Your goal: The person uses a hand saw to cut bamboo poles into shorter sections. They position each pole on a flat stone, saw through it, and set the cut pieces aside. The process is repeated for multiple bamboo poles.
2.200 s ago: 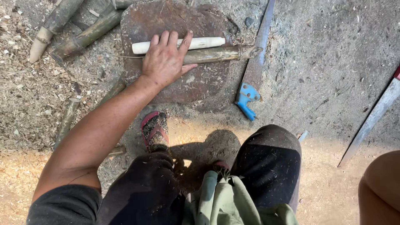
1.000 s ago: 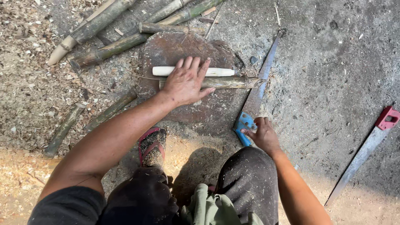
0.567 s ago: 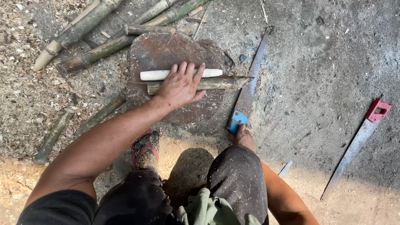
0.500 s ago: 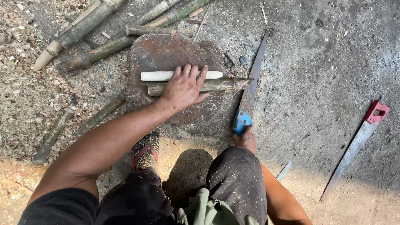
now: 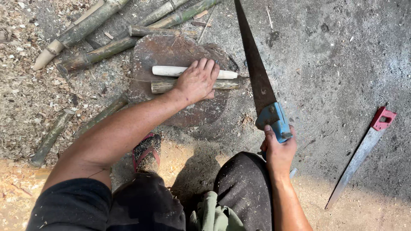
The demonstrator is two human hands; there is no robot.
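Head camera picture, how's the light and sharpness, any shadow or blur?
Head view: sharp overall, no motion blur on the left hand or blue-handled saw; hard sunlight on the sandy foreground, the person's shadow by the knees; grey ground beyond evenly lit, no glare.
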